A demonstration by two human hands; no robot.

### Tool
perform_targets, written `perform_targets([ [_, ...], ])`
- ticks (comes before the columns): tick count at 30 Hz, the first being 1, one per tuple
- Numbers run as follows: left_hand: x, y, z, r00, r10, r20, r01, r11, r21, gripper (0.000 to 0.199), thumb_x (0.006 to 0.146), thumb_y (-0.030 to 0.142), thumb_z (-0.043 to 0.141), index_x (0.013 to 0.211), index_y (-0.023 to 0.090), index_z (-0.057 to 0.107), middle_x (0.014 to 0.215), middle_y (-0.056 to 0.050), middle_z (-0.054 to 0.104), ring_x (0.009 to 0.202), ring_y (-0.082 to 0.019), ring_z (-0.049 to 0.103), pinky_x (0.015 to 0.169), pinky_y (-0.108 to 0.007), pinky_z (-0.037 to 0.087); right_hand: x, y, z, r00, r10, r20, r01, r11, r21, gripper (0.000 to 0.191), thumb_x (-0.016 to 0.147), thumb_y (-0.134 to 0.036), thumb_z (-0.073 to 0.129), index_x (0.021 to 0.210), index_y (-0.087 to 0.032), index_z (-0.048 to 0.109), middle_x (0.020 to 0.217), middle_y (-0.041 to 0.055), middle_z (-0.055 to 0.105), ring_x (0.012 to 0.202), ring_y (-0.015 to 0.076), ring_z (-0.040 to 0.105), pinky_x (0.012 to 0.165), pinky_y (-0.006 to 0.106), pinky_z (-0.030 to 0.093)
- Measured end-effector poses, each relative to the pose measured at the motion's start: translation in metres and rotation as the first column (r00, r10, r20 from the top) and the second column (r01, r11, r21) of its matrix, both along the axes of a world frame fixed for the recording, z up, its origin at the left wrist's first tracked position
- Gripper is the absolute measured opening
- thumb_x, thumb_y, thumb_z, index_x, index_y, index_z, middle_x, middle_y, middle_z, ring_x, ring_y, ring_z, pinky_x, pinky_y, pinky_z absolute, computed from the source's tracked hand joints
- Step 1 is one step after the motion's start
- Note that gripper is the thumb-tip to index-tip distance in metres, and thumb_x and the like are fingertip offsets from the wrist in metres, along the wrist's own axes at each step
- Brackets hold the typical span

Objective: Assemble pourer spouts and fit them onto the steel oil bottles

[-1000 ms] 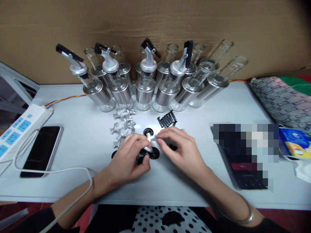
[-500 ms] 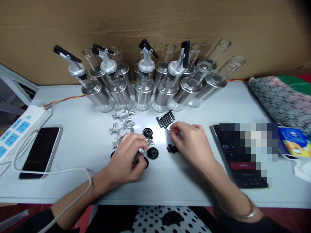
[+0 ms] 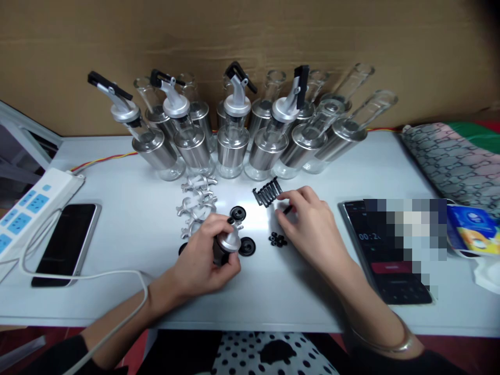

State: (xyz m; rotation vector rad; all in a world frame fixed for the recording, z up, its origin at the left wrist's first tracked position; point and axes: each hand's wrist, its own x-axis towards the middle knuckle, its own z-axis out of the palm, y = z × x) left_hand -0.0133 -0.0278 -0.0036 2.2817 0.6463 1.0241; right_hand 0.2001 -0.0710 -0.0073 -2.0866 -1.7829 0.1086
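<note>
My left hand (image 3: 203,255) is closed around a silver bottle pourer (image 3: 230,240), its base partly hidden by my fingers. In my right hand (image 3: 307,219), a small black lever (image 3: 288,210) shows between thumb and fingers. Just left of those fingertips lies a row of black levers (image 3: 267,194). A cluster of small black caps (image 3: 277,239) sits below my right hand. Black round discs (image 3: 247,246) lie beside my left hand, another disc (image 3: 238,213) beyond it. Several silver spouts (image 3: 197,203) are stacked in a column behind my left hand.
Along the back stand glass bottles with metal sleeves (image 3: 233,151), some topped with pourers (image 3: 176,104). On the left are a power strip (image 3: 29,208), a phone (image 3: 66,245) and a white cable (image 3: 97,274). A larger phone (image 3: 375,260) and a blue-yellow packet (image 3: 472,226) lie right.
My right hand has shifted slightly, and a black lever now shows in its fingers. My left hand has turned the pourer, so more of its silver collar faces up.
</note>
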Motion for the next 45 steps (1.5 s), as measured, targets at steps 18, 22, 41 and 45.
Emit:
perform_targets([
  [18, -0.001, 0.000, 0.003, 0.980, -0.002, -0.198, 0.022, 0.995, 0.099, 0.055, 0.076, 0.010, 0.047, 0.130, 0.021, 0.041, 0.096, -0.005, 0.065, 0.084, -0.017, 0.060, 0.076, -0.031, 0.049, 0.007, 0.000, 0.003, 0.994, -0.071, 0.087, 0.082, 0.988, -0.131, 0.027, 0.076, -0.008, 0.045, 0.093, -0.017, 0.064, 0.078, 0.0085, 0.071, 0.065, 0.0235, 0.064, 0.062, 0.034, 0.041],
  [22, -0.001, 0.001, 0.004, 0.976, -0.005, -0.219, 0.033, 0.992, 0.123, 0.054, 0.079, 0.010, 0.046, 0.131, 0.019, 0.040, 0.094, -0.005, 0.065, 0.084, -0.017, 0.059, 0.078, -0.031, 0.047, 0.004, 0.000, 0.004, 0.997, -0.075, -0.023, 0.073, 0.995, -0.072, 0.016, 0.075, -0.011, 0.051, 0.080, -0.018, 0.065, 0.077, 0.0076, 0.069, 0.067, 0.0228, 0.064, 0.063, 0.034, 0.043],
  [41, 0.000, 0.000, -0.003, 0.975, -0.079, -0.206, 0.115, 0.979, 0.169, 0.049, 0.082, 0.008, 0.049, 0.131, 0.013, 0.046, 0.103, -0.009, 0.067, 0.094, -0.017, 0.062, 0.083, -0.030, 0.053, -0.027, -0.005, 0.019, 0.448, 0.090, -0.890, -0.002, 0.995, 0.099, 0.010, 0.072, -0.025, 0.073, 0.072, -0.018, 0.066, 0.073, 0.0021, 0.068, 0.065, 0.0137, 0.062, 0.059, 0.026, 0.050],
  [45, 0.000, 0.000, -0.005, 0.977, -0.082, -0.197, 0.116, 0.979, 0.165, 0.052, 0.083, 0.010, 0.048, 0.134, 0.015, 0.043, 0.104, -0.009, 0.067, 0.094, -0.018, 0.063, 0.082, -0.031, 0.055, -0.027, -0.006, 0.020, 0.434, 0.106, -0.895, -0.012, 0.994, 0.112, 0.006, 0.070, -0.022, 0.076, 0.072, -0.019, 0.070, 0.070, 0.0016, 0.070, 0.064, 0.0137, 0.061, 0.062, 0.028, 0.050],
])
